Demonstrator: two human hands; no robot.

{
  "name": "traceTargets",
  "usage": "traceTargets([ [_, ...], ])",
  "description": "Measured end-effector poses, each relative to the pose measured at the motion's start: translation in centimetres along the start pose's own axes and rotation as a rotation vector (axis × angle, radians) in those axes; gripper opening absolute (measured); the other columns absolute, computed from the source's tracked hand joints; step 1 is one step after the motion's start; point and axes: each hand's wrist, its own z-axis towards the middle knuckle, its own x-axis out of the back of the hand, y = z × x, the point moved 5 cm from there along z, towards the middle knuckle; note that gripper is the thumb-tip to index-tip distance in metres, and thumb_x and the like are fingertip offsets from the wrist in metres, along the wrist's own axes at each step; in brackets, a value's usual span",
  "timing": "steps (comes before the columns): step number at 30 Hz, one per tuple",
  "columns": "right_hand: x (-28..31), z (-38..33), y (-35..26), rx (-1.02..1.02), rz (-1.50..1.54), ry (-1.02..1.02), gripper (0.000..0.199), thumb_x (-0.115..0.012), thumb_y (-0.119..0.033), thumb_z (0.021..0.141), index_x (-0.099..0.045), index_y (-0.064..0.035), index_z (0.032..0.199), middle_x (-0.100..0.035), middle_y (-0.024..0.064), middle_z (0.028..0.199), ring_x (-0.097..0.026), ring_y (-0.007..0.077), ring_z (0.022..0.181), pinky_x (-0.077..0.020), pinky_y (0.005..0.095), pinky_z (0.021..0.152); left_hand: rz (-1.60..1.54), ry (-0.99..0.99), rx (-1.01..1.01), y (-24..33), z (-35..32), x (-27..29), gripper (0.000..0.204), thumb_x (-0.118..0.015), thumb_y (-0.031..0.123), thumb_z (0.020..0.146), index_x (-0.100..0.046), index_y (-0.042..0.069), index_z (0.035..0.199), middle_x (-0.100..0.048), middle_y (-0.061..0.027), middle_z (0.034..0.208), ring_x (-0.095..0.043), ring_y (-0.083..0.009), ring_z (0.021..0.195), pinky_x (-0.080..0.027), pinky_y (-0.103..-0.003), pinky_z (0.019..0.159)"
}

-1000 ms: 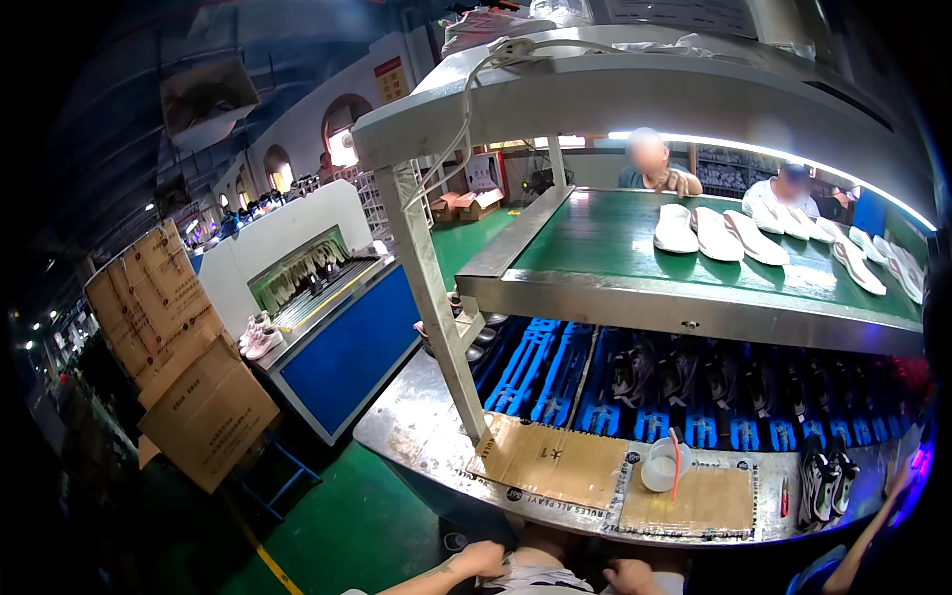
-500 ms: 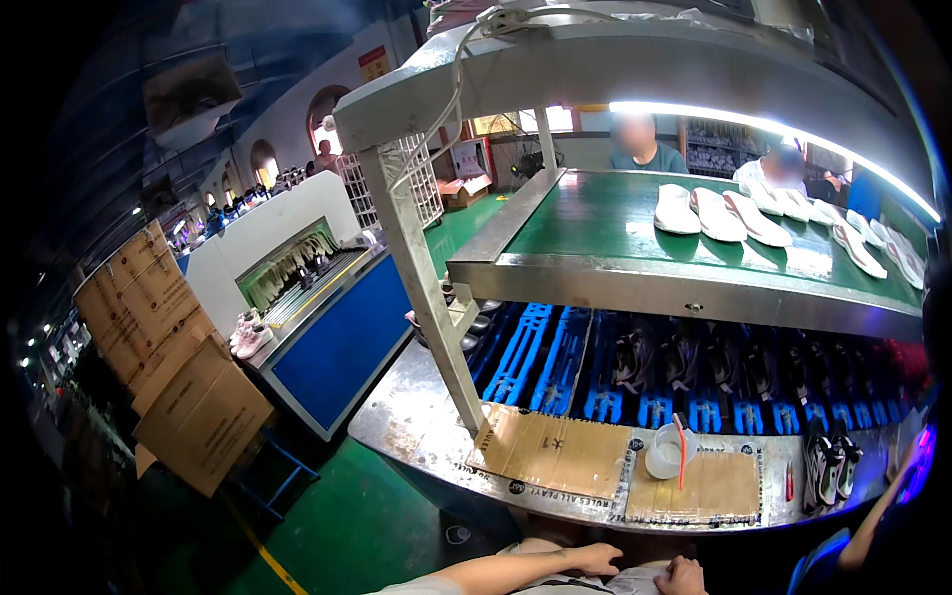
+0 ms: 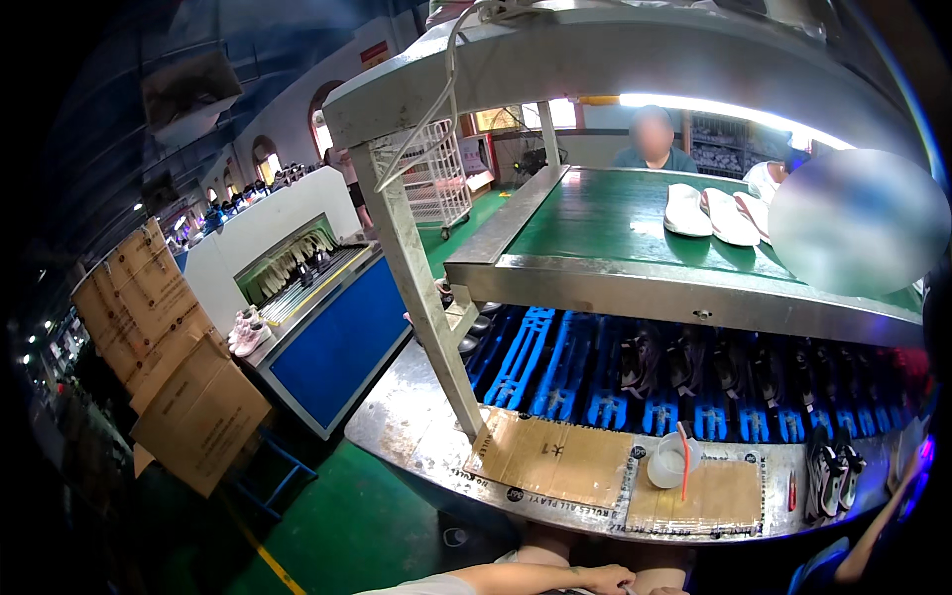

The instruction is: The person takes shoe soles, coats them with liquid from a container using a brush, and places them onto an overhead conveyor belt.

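My left hand (image 3: 607, 578) is low at the bottom edge, over my lap, its fingers curled in; what they hold, if anything, is hidden. Of my right hand (image 3: 666, 591) only a sliver shows beside it, its fingers cut off by the frame. Beyond them, on the metal bench edge, a translucent plastic tub (image 3: 662, 470) with a red-handled stick (image 3: 684, 458) stands on a cardboard sheet (image 3: 719, 501). A second cardboard sheet (image 3: 545, 456) lies to its left. Neither hand touches these.
Dark shoes (image 3: 729, 367) ride on blue racks behind the bench edge. Black-and-white shoes (image 3: 831, 476) stand at right, near a red pen-like tool (image 3: 791, 491) and another person's arm (image 3: 883, 526). Above, white soles (image 3: 729, 218) lie on a green belt (image 3: 595, 213). Cardboard boxes (image 3: 203, 421) stand left.
Both hands have drawn lower; my right hand has mostly left the picture. A pale blurred round patch now covers the right of the belt. The view has shifted slightly.
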Motion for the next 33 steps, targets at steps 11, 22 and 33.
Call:
traceTargets([
  [11, -10.8, -6.0, 17.9, -0.667, 0.240, 0.184, 0.039, -0.051, -0.027, 0.097, -0.070, 0.0021, 0.114, -0.070, 0.0291, 0.115, -0.067, 0.0452, 0.108, -0.0528, 0.0503, 0.096, -0.121, -0.151, 0.193, -5.9, -1.2, -4.2, 0.035, -0.064, 0.040, 0.095, -0.061, 0.005, 0.101, -0.069, -0.0190, 0.093, -0.069, -0.0381, 0.091, -0.052, -0.047, 0.084],
  [22, -13.2, -7.6, 20.5, -0.536, -0.137, -0.341, 0.036, -0.053, -0.025, 0.095, -0.074, 0.0000, 0.109, -0.073, 0.0266, 0.109, -0.069, 0.0432, 0.105, -0.0552, 0.0487, 0.093, -0.161, -0.383, 0.221, -3.3, -3.2, -0.7, 0.047, -0.055, 0.045, 0.100, -0.067, 0.007, 0.124, -0.074, -0.0165, 0.111, -0.069, -0.0332, 0.105, -0.052, -0.041, 0.094],
  [33, 0.0, 9.7, -4.8, 0.174, -0.262, -0.071, 0.030, -0.056, -0.030, 0.096, -0.074, -0.0064, 0.099, -0.075, 0.0170, 0.096, -0.072, 0.0367, 0.093, -0.0570, 0.0473, 0.083, 0.148, -0.083, -0.309, 32.3, -5.5, 18.6, 0.040, -0.068, 0.033, 0.092, -0.068, 0.002, 0.118, -0.073, -0.0206, 0.106, -0.069, -0.0397, 0.096, -0.053, -0.048, 0.085],
])
